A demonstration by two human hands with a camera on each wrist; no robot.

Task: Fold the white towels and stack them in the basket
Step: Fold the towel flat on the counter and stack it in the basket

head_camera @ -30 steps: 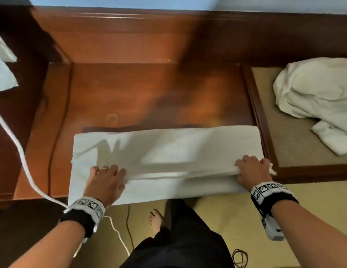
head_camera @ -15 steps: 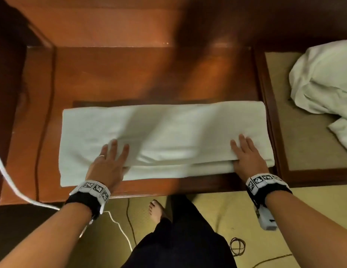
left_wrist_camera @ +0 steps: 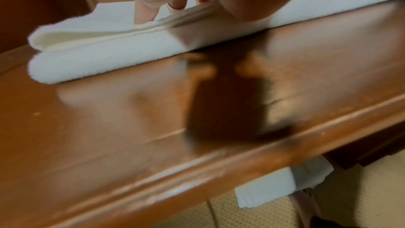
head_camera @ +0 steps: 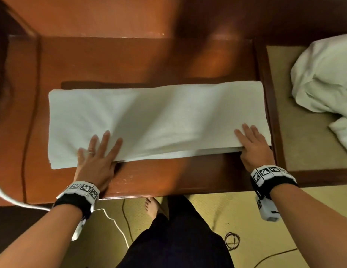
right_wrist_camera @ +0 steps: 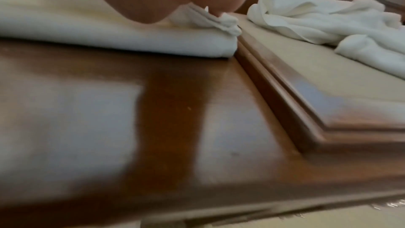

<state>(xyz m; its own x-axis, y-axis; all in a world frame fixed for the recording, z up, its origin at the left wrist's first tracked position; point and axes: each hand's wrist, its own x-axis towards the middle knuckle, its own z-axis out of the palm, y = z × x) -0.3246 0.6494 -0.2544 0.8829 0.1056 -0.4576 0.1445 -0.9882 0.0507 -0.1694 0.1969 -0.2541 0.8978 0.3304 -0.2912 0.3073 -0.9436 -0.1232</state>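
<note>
Towel (head_camera: 159,120) flat under both hands, L (head_camera: 95,161) & R (head_camera: 253,146).

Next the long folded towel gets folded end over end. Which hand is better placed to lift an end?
Right, probably. The right hand lies flat at the folded towel's right end corner; the left hand rests further in from its end.

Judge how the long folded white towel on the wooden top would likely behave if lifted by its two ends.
The folded towel would probably sag in the middle: it is soft cloth, rippled between the left hand and right hand. Its stacked layers look loose, so they may slip apart.
</note>
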